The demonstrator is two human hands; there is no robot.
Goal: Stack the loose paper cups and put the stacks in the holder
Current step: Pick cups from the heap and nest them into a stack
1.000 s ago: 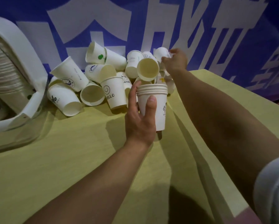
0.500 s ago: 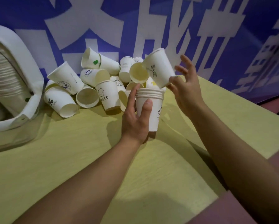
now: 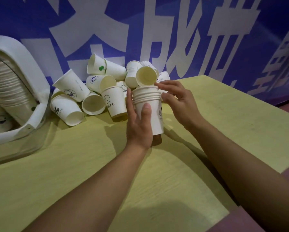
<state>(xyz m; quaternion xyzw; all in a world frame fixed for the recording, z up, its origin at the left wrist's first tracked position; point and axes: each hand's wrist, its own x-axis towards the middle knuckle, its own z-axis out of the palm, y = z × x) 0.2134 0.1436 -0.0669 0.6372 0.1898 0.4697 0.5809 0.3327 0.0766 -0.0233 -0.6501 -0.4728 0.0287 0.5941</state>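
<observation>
Paper cup stack [image 3: 151, 111] in left hand [image 3: 138, 124]; right hand [image 3: 179, 101] at its rim.

Left hand [image 3: 138, 126] bare; right hand [image 3: 179, 99] bare; both forearms unsleeved.

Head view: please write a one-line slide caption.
Left hand grips a stack of white paper cups; right hand touches its rim, loose cups behind.
</observation>
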